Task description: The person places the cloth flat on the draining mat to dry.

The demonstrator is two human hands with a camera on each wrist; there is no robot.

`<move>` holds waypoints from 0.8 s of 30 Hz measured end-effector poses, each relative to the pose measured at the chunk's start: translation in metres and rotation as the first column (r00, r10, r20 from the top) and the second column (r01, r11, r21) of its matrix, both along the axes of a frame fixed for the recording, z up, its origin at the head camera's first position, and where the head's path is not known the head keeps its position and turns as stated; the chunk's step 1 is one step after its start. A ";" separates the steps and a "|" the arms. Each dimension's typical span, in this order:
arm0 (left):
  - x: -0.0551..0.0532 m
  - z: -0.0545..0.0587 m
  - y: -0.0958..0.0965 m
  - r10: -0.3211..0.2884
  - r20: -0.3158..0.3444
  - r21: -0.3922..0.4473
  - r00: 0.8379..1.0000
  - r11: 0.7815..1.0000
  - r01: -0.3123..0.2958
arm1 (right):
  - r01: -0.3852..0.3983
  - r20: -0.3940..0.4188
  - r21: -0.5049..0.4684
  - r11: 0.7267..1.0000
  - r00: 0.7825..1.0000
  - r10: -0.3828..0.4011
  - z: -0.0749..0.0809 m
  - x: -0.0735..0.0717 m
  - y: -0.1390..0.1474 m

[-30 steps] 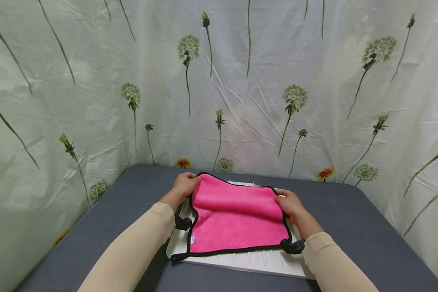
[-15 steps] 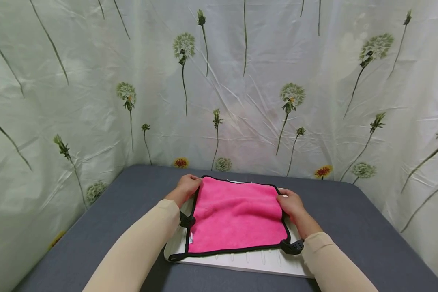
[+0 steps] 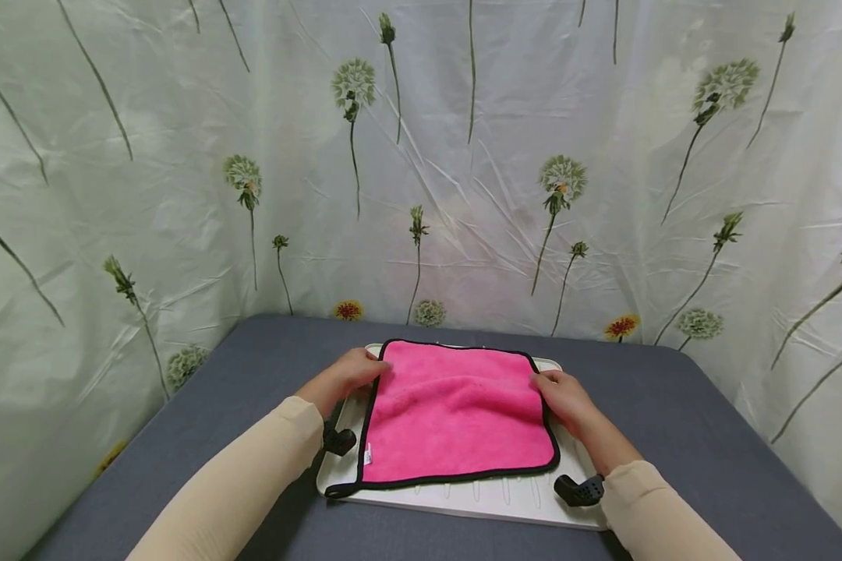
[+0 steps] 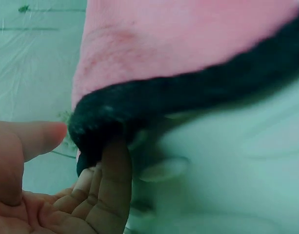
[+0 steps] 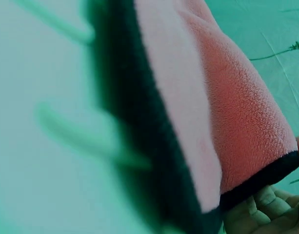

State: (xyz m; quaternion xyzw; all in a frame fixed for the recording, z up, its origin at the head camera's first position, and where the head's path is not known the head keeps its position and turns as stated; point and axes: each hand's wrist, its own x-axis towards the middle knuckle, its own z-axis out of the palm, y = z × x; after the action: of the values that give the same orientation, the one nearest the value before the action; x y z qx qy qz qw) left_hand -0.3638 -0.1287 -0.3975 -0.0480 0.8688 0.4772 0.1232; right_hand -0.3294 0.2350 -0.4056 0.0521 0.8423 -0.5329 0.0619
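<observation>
A pink cloth (image 3: 456,421) with a black border lies spread over a white ribbed tray (image 3: 463,500), its middle still wavy. My left hand (image 3: 347,372) is at the cloth's left edge, near the far corner. In the left wrist view, the fingers (image 4: 115,180) reach under the black border while the thumb stands apart from it. Along the right edge, my right hand (image 3: 568,401) pinches the border, thumb above and fingers below. The right wrist view shows those fingers (image 5: 266,207) beneath the border, with only a bit of the thumb visible.
The tray stands on a dark grey table (image 3: 203,436). Behind it hangs a pale curtain (image 3: 463,171) printed with dandelions. A black loop (image 3: 341,490) sticks out from the cloth's near left corner, and a small white label (image 3: 368,454) sits on its left side.
The cloth's far edge has come down and straightened over the tray. My left hand has let go of the far left corner and shifted slightly left and nearer. My right wrist has lowered.
</observation>
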 end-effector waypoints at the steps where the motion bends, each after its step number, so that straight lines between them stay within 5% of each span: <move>1: 0.004 0.000 -0.001 -0.014 0.012 0.011 1.000 1.000 0.014 | -0.007 -0.004 0.001 1.000 1.000 0.007 0.000 0.002 0.001; 7: 0.026 -0.004 -0.004 -0.081 0.035 0.025 0.996 0.996 0.080 | -0.089 -0.004 -0.017 0.996 0.996 0.089 0.004 0.010 0.002; 14: 0.047 -0.009 -0.005 -0.107 0.035 0.040 0.994 0.994 0.106 | -0.180 0.000 0.101 0.979 0.984 0.180 0.011 0.023 0.004; 24: 0.075 -0.005 -0.012 -0.201 0.045 0.123 0.979 0.973 0.194 | -0.203 0.026 0.017 0.979 0.979 0.202 0.008 0.038 0.009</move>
State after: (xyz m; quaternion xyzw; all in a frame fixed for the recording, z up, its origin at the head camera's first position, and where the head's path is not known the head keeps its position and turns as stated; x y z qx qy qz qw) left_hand -0.2884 -0.1405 -0.4027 0.0321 0.8356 0.5115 0.1976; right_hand -0.2912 0.2438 -0.3972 -0.0268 0.8477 -0.5147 0.1255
